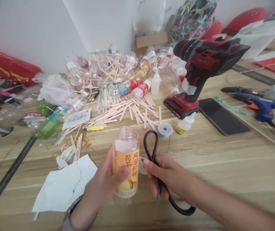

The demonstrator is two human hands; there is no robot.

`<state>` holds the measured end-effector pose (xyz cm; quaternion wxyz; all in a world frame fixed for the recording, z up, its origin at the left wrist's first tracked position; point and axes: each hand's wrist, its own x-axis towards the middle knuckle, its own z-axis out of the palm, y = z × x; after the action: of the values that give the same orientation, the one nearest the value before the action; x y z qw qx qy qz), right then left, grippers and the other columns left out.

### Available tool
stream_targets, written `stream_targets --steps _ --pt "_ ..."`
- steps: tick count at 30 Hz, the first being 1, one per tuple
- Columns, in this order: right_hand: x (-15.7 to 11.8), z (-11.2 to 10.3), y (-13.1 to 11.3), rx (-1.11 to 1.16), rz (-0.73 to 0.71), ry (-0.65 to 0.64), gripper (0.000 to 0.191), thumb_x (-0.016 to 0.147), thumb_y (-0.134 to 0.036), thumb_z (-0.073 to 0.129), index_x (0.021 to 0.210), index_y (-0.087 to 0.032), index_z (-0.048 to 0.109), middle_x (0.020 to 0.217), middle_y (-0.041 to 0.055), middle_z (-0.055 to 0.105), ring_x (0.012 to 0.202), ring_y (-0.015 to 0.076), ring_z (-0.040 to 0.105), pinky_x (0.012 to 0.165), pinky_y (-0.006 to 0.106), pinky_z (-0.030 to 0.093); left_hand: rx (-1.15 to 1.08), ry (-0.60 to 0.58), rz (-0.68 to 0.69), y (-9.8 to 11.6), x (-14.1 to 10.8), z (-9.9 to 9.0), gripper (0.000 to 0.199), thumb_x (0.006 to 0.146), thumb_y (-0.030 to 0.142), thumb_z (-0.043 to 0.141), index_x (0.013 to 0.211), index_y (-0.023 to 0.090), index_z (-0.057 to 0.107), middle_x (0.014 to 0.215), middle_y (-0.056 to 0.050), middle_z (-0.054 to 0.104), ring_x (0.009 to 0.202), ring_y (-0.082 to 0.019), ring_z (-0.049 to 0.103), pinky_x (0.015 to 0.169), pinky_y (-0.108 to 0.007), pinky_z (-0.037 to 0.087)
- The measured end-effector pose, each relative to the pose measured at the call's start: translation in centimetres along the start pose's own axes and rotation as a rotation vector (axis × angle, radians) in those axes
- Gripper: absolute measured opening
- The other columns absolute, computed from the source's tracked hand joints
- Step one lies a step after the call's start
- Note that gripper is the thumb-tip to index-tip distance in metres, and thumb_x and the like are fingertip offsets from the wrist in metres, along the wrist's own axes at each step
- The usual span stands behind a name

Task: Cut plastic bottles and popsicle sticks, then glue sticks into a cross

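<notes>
My left hand (112,179) is wrapped round a small clear plastic bottle (126,149) with an orange label, held upright with its mouth uncapped. To the right of the bottle, my right hand (161,173) grips a pair of black-handled scissors (151,144). One handle loop points up and the other hangs down toward the lower right. The thumb and a finger pinch near the metal part, close to the bottle's label. A small roundish pale thing (142,168) shows behind, between the bottle and the right hand; what it is stays unclear.
A red and black cordless drill (203,64) stands at the right, beside a phone (224,116) and a blue glue gun (260,104). A wire spool (165,130) and a glue bottle (185,124) lie nearer. Wooden sticks (118,112), plastic bottles (141,89) and white paper (62,186) cover other parts.
</notes>
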<state>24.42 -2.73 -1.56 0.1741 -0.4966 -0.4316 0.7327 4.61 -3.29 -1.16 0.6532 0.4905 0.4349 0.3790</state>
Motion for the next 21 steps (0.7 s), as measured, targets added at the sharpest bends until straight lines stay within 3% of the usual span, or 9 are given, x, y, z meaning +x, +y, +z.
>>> stream_targets --steps 4,8,10,14,17,21 --pt "-0.2 -0.2 -0.1 0.022 0.031 -0.065 0.05 0.087 -0.068 0.041 0.068 -0.023 0.044 0.046 -0.0025 0.055 0.037 0.0085 0.038 0.038 0.02 0.028 0.021 0.004 0.025 -0.2 0.1 -0.3 0.07 0.08 0.043 0.076 0.139 0.025 0.044 0.116 -0.008 0.07 0.101 -0.026 0.066 0.081 -0.03 0.052" --pt "-0.4 -0.4 -0.1 -0.459 -0.355 0.216 0.044 0.091 -0.054 0.042 0.061 -0.022 0.047 0.057 0.0029 0.058 0.052 0.0152 0.052 0.05 0.026 0.037 -0.158 0.109 -0.105 -0.4 -0.3 0.0 0.053 0.085 0.052 0.068 0.126 0.019 0.059 0.107 -0.009 0.073 0.098 -0.027 0.069 0.083 -0.034 0.054" --pt "-0.5 -0.5 -0.1 -0.575 -0.466 0.289 0.041 0.093 -0.048 0.043 0.062 -0.022 0.048 0.058 0.0026 0.057 0.057 0.0169 0.055 0.054 0.028 0.038 -0.246 0.151 -0.177 -0.7 -0.5 0.1 0.048 0.086 0.053 0.066 0.118 0.017 0.064 0.102 -0.009 0.075 0.096 -0.027 0.07 0.086 -0.035 0.054" --pt "-0.4 -0.3 0.1 -0.447 -0.337 0.174 0.046 0.096 -0.053 0.038 0.062 -0.024 0.045 0.052 0.0004 0.057 0.046 0.0139 0.052 0.049 0.026 0.038 -0.324 0.128 -0.241 -1.2 -0.5 0.1 0.052 0.085 0.056 0.066 0.119 0.017 0.065 0.09 -0.008 0.077 0.087 -0.027 0.073 0.083 -0.038 0.055" --pt "-0.3 -0.2 0.4 -0.382 -0.325 0.139 0.049 0.097 -0.056 0.035 0.061 -0.024 0.043 0.051 0.0 0.057 0.044 0.0126 0.049 0.049 0.026 0.038 -0.357 0.112 -0.244 -1.2 -0.4 0.2 0.053 0.085 0.055 0.067 0.122 0.018 0.064 0.086 -0.007 0.077 0.082 -0.026 0.073 0.08 -0.038 0.056" --pt "-0.2 -0.2 0.7 -0.503 -0.38 0.245 0.043 0.094 -0.053 0.038 0.065 -0.024 0.046 0.06 0.0027 0.058 0.055 0.0166 0.054 0.053 0.028 0.038 -0.374 0.135 -0.302 -0.8 -0.4 0.4 0.043 0.082 0.054 0.071 0.104 0.017 0.07 0.076 -0.005 0.076 0.077 -0.024 0.073 0.076 -0.033 0.055"
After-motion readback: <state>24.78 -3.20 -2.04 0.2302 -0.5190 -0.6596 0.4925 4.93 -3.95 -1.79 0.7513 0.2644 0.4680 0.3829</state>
